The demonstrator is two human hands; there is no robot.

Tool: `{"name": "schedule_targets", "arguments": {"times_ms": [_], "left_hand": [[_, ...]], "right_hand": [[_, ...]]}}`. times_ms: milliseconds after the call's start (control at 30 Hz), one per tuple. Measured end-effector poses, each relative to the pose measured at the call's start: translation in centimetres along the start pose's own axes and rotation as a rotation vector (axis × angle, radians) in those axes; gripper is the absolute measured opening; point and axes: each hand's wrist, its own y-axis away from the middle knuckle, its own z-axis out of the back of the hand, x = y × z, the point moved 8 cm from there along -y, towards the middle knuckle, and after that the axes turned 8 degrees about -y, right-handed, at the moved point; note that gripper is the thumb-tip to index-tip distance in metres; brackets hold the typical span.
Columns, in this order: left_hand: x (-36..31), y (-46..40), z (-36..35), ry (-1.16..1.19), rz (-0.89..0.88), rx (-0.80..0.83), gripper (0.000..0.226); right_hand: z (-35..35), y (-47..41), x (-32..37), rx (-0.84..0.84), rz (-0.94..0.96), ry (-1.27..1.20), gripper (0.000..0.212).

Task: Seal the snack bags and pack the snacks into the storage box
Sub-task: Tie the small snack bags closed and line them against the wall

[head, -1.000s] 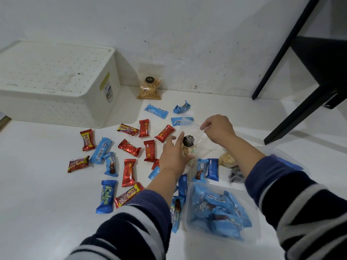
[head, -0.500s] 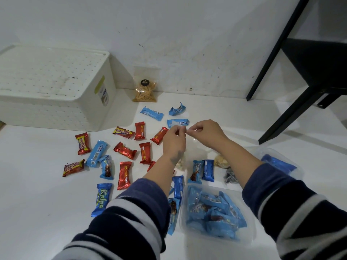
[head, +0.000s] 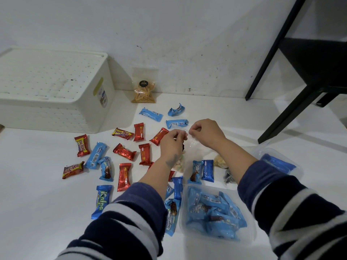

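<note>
Both hands meet at the top edge of a clear snack bag (head: 195, 147), which hangs just below the fingers and rests on the white desk (head: 37, 212). The left hand (head: 172, 142) pinches the bag's mouth between thumb and fingertips, and the right hand (head: 205, 134) pinches the same edge just beside it, knuckles up. The bag's pale contents (head: 179, 163) sag under the left wrist; a dark round sticker shows close to the left palm.

The film looks thin, limp and slick, so it likely weighs almost nothing and gives no stiffness to push against. The best hold is probably right on the closure strip, with both pinches close together and then sliding apart along it. The puffed pieces inside look brittle, so squeezing belongs at the mouth, not on the belly.

Left of the left hand lie loose red wrapped bars (head: 124, 152) and blue wrapped bars (head: 95, 155), light and crinkly, easy to lift by the middle. Nearer the body from the right hand sits a clear tub of blue packets (head: 216, 212). Far beyond the left hand stands the white storage box (head: 56, 94), lid on, with a sealed bag of stick snacks (head: 143, 90) beside it at the wall.
</note>
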Motion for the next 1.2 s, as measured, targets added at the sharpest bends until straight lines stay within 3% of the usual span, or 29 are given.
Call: {"name": "schedule_targets", "arguments": {"times_ms": [167, 267, 400, 500, 600, 800, 967, 1200], "left_hand": [[0.0, 0.3, -0.1, -0.042, 0.001, -0.004, 0.022], [1.0, 0.5, 0.3, -0.108, -0.013, -0.012, 0.022], [0.7, 0.6, 0.8, -0.013, -0.035, -0.029, 0.025], [0.0, 0.6, 1.7, -0.226, -0.138, -0.129, 0.019], [1.0, 1.1, 1.7, -0.565, -0.196, -0.163, 0.041], [4.3, 2.3, -0.8, -0.732, -0.189, 0.088, 0.092], [4.9, 2.3, -0.5, -0.708, -0.164, 0.118, 0.095], [5.0, 2.5, -0.6, -0.707, -0.174, 0.122, 0.098]], "right_hand": [[0.5, -0.5, -1.0, -0.059, -0.077, 0.016, 0.018], [0.1, -0.7, -0.5, -0.008, -0.039, 0.011, 0.016], [-0.6, -1.0, 0.5, 0.011, 0.02, -0.011, 0.009], [-0.6, -0.9, 0.5, 0.017, 0.028, -0.044, 0.02], [-0.3, -0.8, -0.4, 0.049, -0.02, 0.004, 0.026], [0.2, -0.9, -2.0, 0.034, -0.091, 0.028, 0.037], [0.3, -0.9, -3.0, 0.02, -0.182, -0.071, 0.026], [-0.4, -0.1, -2.7, -0.008, -0.185, -0.112, 0.037]]}}
